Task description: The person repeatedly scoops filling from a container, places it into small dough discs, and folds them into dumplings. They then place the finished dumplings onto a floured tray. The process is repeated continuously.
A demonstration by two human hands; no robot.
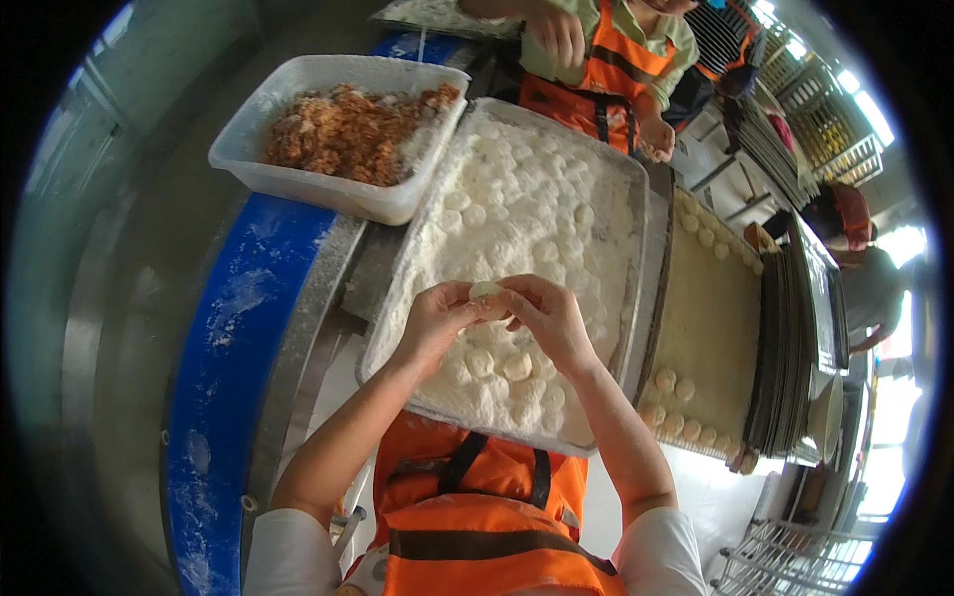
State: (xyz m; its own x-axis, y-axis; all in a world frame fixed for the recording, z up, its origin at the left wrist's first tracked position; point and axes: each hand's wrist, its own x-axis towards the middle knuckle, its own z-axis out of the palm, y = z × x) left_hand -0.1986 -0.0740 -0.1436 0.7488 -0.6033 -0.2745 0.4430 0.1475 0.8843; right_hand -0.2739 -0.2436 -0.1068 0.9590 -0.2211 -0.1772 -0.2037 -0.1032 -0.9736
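Between the fingertips of both my hands is a small pale dough piece, held above a large metal tray. My left hand pinches it from the left, and my right hand grips its other side. A bit of reddish matter shows at the fingertips; I cannot tell whether the dough is open or closed there. Thick white flour covers much of the tray, with many flour-dusted dough balls lying in it. Beyond my left hand, a translucent plastic tub holds a reddish-brown crumbly filling.
A blue conveyor belt dusted with flour curves along the left. On the right, a flat tray bears rows of dough balls beside a stack of trays. A co-worker in an orange apron stands across, hands near the big tray's far end.
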